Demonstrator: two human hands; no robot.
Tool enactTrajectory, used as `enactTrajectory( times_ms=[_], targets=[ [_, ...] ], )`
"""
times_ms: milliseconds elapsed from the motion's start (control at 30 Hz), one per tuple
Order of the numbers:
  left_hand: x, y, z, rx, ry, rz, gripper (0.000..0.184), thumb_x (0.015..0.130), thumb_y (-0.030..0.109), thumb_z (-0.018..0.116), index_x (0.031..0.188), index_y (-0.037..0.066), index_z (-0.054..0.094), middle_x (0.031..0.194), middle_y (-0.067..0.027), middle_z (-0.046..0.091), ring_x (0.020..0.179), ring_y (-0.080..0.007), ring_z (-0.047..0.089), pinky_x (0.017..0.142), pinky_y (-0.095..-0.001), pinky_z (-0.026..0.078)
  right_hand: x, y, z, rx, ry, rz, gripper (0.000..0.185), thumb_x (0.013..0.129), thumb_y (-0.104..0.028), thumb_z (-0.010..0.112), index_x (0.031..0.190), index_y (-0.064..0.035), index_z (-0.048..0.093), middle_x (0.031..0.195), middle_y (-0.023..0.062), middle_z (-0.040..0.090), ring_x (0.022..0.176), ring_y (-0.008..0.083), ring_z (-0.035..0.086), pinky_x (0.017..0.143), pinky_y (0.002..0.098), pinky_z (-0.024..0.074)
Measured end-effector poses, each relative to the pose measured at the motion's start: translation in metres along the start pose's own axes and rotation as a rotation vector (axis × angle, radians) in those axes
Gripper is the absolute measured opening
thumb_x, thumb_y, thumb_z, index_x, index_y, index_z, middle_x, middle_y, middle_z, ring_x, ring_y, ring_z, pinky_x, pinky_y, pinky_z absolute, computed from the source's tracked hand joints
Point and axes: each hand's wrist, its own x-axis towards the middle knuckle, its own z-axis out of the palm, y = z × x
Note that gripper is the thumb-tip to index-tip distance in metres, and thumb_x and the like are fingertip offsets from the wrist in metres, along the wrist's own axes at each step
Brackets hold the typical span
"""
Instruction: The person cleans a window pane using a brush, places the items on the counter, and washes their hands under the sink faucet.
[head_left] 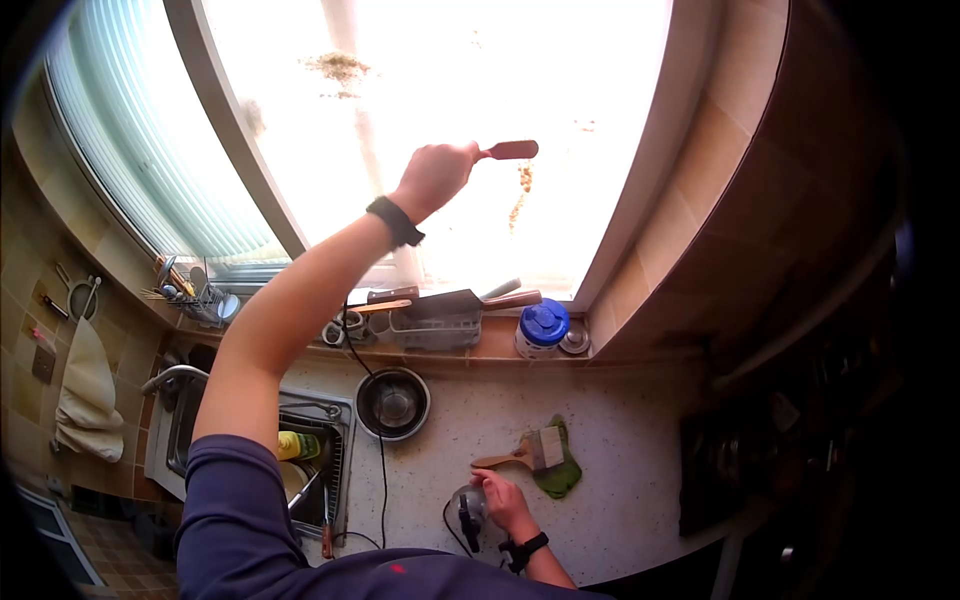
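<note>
My left hand [437, 180] is raised in front of the bright window, closed around a small flat brown spatula-like tool [514, 150]. The tool's wide end points right, close above a streak of brown dirt [525, 180] on the pane; whether it touches the glass I cannot tell. Low over the counter, my right hand [508, 503] curls its fingers at the edge of a clear round container with a black handle [467, 515]. Just beyond those fingers, a wide flat paintbrush [530, 452] lies across a green cloth [562, 470].
A metal bowl [393, 404] stands beside the sink [345, 440], which holds a yellow-green bottle [297, 446]. A dark cord [383, 480] crosses the counter. On the sill are a knife rack [435, 330] and a blue-lidded tub [543, 328]. A dark stove [740, 460] is at right.
</note>
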Motion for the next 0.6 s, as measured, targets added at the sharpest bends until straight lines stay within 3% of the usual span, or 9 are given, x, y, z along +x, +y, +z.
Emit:
enactTrajectory(
  times_ms=[33,100,133,233,300,400,433,500,600],
  targets=[
    [0.01,-0.007,-0.015,0.002,0.098,0.019,0.025,0.104,0.021,0.055,0.088,0.005,0.065,0.062,-0.0151,0.065,0.056,-0.0323,0.067,0.053,-0.0419,0.054,-0.002,-0.001,-0.001,0.005,-0.004,-0.013,0.042,0.108,-0.033,0.04,0.126,-0.0035,0.065,0.106,0.0162,0.075,0.101,0.0319,0.072,0.09,0.0389,0.0548],
    [0.041,-0.012,-0.047,-0.089,0.28,-0.229,0.024,0.104,0.019,0.054,0.088,0.004,0.065,0.062,-0.0151,0.064,0.056,-0.0315,0.068,0.052,-0.0406,0.054,-0.005,-0.004,-0.004,0.021,-0.009,-0.039,0.042,0.108,-0.033,0.041,0.125,-0.0032,0.066,0.106,0.0158,0.075,0.101,0.0313,0.072,0.091,0.0383,0.0543],
    [0.051,-0.006,-0.063,-0.085,0.295,-0.253,0.025,0.104,0.018,0.054,0.086,0.004,0.065,0.061,-0.0158,0.064,0.057,-0.0313,0.068,0.051,-0.0403,0.053,-0.008,-0.004,-0.004,0.025,-0.015,-0.025,0.043,0.108,-0.033,0.041,0.125,-0.0031,0.066,0.106,0.0157,0.075,0.101,0.031,0.072,0.091,0.0382,0.0542],
    [0.017,-0.009,0.003,0.008,0.012,-0.08,0.029,0.105,0.021,0.055,0.084,0.003,0.065,0.063,-0.0169,0.065,0.059,-0.0331,0.068,0.053,-0.0421,0.053,-0.014,0.0,-0.008,0.032,-0.027,-0.001,0.043,0.108,-0.034,0.04,0.125,-0.0029,0.066,0.106,0.0154,0.075,0.101,0.0307,0.071,0.092,0.038,0.0539],
    [-0.028,0.021,0.018,-0.053,-0.3,-0.073,0.032,0.105,0.024,0.055,0.083,0.003,0.065,0.065,-0.0183,0.066,0.06,-0.0353,0.068,0.056,-0.0449,0.054,-0.014,0.009,-0.006,0.052,-0.007,-0.007,0.044,0.108,-0.035,0.04,0.125,-0.0032,0.066,0.106,0.0153,0.075,0.101,0.0309,0.071,0.091,0.0382,0.054],
    [-0.057,0.049,0.021,-0.222,-0.149,-0.146,0.031,0.104,0.025,0.059,0.085,0.001,0.063,0.066,-0.0219,0.064,0.061,-0.0388,0.066,0.056,-0.0474,0.051,-0.017,0.016,-0.002,0.016,0.034,-0.03,0.043,0.107,-0.033,0.041,0.124,-0.0032,0.066,0.104,0.0156,0.074,0.1,0.0322,0.071,0.09,0.0384,0.0544],
    [-0.066,0.055,0.034,-0.247,-0.12,-0.166,0.033,0.104,0.025,0.059,0.089,-0.002,0.066,0.065,-0.0231,0.062,0.057,-0.036,0.062,0.056,-0.0442,0.05,-0.018,0.018,0.001,0.001,0.061,-0.058,0.041,0.106,-0.032,0.041,0.123,-0.0032,0.066,0.103,0.0162,0.074,0.099,0.0331,0.071,0.088,0.0388,0.0546],
    [-0.079,0.102,0.012,-0.465,-0.226,-0.21,0.034,0.105,0.025,0.054,0.087,-0.001,0.068,0.067,-0.0213,0.065,0.065,-0.0385,0.067,0.063,-0.0446,0.053,-0.022,0.014,-0.002,-0.032,0.099,-0.052,0.036,0.104,-0.027,0.044,0.118,-0.0031,0.066,0.103,0.018,0.072,0.096,0.0354,0.071,0.086,0.04,0.055],
    [-0.134,0.151,0.03,-0.865,-0.605,-0.489,0.038,0.103,0.031,0.058,0.095,-0.004,0.074,0.068,-0.0182,0.065,0.061,-0.024,0.061,0.065,-0.037,0.051,-0.036,0.004,-0.012,0.038,0.178,0.016,0.032,0.103,-0.029,0.052,0.124,-0.0092,0.066,0.105,0.015,0.074,0.098,0.0356,0.071,0.083,0.042,0.0563]
  ],
)
